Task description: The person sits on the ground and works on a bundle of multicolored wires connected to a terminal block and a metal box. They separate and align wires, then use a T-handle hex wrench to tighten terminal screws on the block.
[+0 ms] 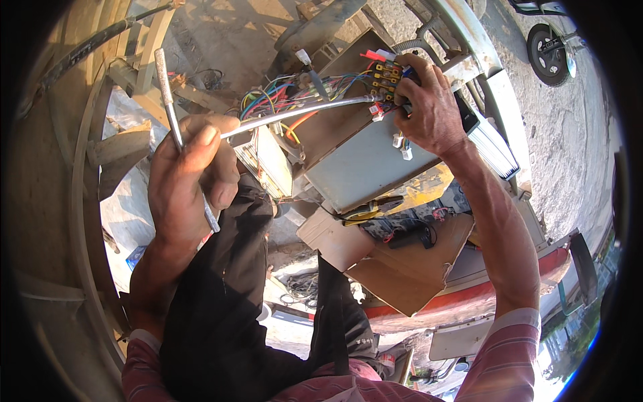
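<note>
My left hand (191, 167) is closed around a T-handle socket wrench (295, 114), its crossbar running through the fist. The long shaft reaches right, and its tip meets a dark terminal block (384, 82) with yellowish metal contacts. My right hand (434, 110) grips the block's right side with thumb and curled fingers; part of the block is hidden beneath them. Many coloured wires (284, 90) run along the block's left side. A pair of white plug connectors (403, 146) dangles just below my right hand, over a grey metal panel (368, 164).
Finned metal boxes stand left (266, 161) and right (495, 151) of the panel. Nearer me lie yellow-handled pliers (375, 209) and a cardboard sheet (408, 271). A metal frame tube (479, 33) rises beside my right hand. Wooden framing (144, 60) stands at left; a wheel (549, 55) is far right.
</note>
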Motion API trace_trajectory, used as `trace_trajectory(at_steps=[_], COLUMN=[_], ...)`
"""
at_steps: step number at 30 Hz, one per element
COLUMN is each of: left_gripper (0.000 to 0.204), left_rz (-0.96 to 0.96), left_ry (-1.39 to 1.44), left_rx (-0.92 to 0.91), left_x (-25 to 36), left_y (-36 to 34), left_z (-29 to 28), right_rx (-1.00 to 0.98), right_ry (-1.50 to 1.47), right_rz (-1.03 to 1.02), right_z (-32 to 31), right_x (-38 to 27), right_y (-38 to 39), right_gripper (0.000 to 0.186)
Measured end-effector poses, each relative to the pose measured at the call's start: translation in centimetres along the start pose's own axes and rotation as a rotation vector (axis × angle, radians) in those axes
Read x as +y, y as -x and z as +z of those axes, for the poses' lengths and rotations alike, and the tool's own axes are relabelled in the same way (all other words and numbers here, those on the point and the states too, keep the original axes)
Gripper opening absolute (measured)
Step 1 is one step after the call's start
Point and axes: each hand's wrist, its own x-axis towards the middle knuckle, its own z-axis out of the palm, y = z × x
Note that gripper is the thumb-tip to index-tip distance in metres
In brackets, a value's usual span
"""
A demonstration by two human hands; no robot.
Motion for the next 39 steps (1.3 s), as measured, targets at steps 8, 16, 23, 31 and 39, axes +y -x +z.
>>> trace_trajectory(at_steps=[8, 16, 23, 31, 39], left_gripper=[0.03, 0.036, 0.041, 0.031, 0.028], left_rz=[0.042, -0.232, -0.206, 0.869, 1.276], left_ry=[-0.021, 0.313, 0.174, -1.217, -0.936], left_rx=[-0.014, 0.031, -0.13, -0.126, -0.035], left_x=[0.2, 0.9, 1.5, 3.6, 1.3], left_y=[-0.4, -1.0, -0.5, -1.9, -5.1], left_z=[0.1, -0.5, 0.2, 0.4, 2.0], right_rx=[-0.012, -0.008, 0.008, 0.027, 0.048], right_ry=[-0.012, -0.011, 0.0, -0.023, 0.01], right_rz=[0.014, 0.014, -0.003, 0.005, 0.003], right_z=[0.0, 0.1, 0.2, 0.3, 0.3], right_x=[0.0, 0.0, 0.1, 0.0, -0.1], right_y=[-0.1, 0.0, 0.0, -0.1, 0.0], right_gripper=[0.018, 0.019, 0.023, 0.018, 0.018])
